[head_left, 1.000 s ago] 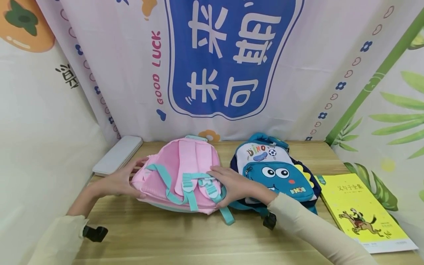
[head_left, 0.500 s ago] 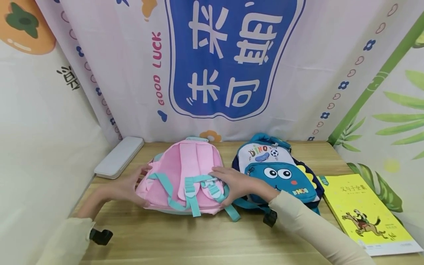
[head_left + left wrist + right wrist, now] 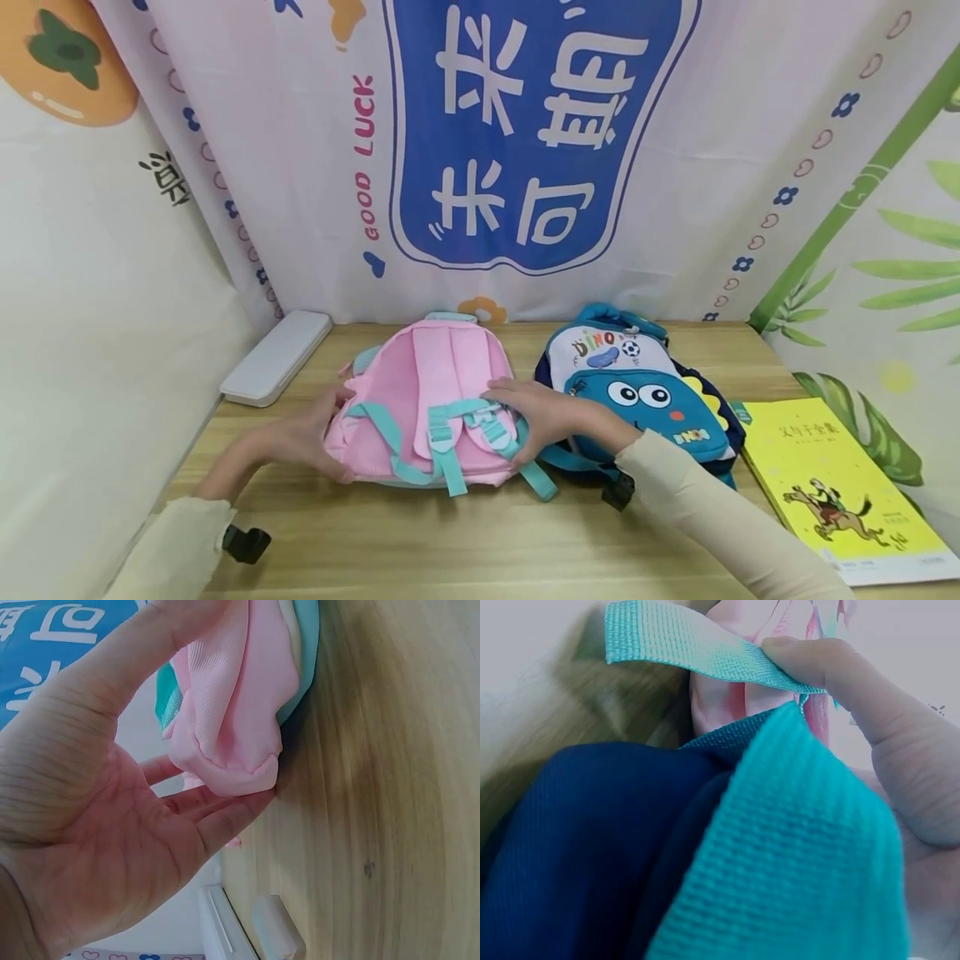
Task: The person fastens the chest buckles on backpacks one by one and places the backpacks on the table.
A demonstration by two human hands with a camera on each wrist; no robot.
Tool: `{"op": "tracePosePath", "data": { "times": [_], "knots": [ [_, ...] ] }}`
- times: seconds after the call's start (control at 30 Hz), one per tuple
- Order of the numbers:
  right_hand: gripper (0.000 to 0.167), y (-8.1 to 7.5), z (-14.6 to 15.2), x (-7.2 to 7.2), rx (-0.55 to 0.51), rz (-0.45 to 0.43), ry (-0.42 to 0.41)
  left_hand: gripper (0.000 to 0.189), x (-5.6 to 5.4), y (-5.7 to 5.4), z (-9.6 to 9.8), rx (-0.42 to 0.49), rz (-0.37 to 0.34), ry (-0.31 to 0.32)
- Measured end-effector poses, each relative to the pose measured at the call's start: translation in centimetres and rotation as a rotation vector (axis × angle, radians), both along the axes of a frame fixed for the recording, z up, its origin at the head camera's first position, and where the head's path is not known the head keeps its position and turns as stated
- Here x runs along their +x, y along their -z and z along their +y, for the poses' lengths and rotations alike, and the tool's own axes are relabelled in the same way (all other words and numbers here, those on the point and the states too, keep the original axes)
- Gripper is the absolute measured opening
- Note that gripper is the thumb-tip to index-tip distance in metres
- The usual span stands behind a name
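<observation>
A pink backpack (image 3: 397, 367) with turquoise straps lies on the wooden table, its padded shoulder straps facing up. My left hand (image 3: 300, 437) holds its lower left corner, thumb in front and fingers behind. In the left wrist view this hand (image 3: 120, 817) has its fingers against the pink fabric. At the lower right side, my right hand (image 3: 551, 412) grips the same backpack around its buckles. The right wrist view shows the thumb (image 3: 810, 660) on a turquoise webbing strap (image 3: 682, 641); the other fingers are mostly hidden there.
Close on the right lies a blue dinosaur backpack (image 3: 648, 400), partly behind my right forearm. A yellow book (image 3: 832, 475) lies farther right. The pale flat case (image 3: 277, 358) sits at the back left. Printed cloth (image 3: 315, 167) hangs behind the wooden table (image 3: 420, 542).
The pink backpack has shifted slightly to the right, with both hands staying on it. The whole head view has also drifted a little. The blue backpack, book and case stay put.
</observation>
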State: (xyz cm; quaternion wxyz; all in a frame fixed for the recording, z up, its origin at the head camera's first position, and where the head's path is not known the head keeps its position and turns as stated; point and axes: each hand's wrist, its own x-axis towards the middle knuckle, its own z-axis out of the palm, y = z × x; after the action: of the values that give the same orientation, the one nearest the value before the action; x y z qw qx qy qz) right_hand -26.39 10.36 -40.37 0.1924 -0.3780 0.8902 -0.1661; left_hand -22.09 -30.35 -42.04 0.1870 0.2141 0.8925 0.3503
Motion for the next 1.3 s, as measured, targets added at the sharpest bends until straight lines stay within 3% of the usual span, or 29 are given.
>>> {"op": "tracePosePath", "data": {
  "times": [0.37, 0.57, 0.7, 0.87, 1.07, 1.3],
  "knots": [
    [0.102, 0.2, 0.6, 0.3, -0.014, -0.015, -0.009, 0.114, -0.1, 0.7, 0.5, -0.020, 0.048, 0.002],
    [0.102, 0.3, 0.5, 0.4, -0.011, -0.014, -0.014, 0.117, 0.0, 0.3, 0.3, -0.028, 0.008, -0.012],
    [0.103, 0.2, 0.4, 0.3, -0.011, -0.003, -0.012, 0.117, 0.0, -1.0, 0.2, -0.056, -0.009, -0.008],
    [0.103, 0.4, 0.2, 0.2, -0.012, 0.010, -0.018, 0.111, 0.0, -3.5, 1.1, -0.116, 0.055, 0.018],
    [0.103, 0.4, 0.2, 0.0, -0.019, 0.004, -0.025, 0.103, -0.7, -6.0, 3.9, -0.134, 0.136, 0.064],
    [0.103, 0.4, 0.1, -0.3, -0.017, 0.008, -0.021, 0.086, -2.6, -7.1, 8.2, -0.161, 0.257, 0.145]
  ]
}}
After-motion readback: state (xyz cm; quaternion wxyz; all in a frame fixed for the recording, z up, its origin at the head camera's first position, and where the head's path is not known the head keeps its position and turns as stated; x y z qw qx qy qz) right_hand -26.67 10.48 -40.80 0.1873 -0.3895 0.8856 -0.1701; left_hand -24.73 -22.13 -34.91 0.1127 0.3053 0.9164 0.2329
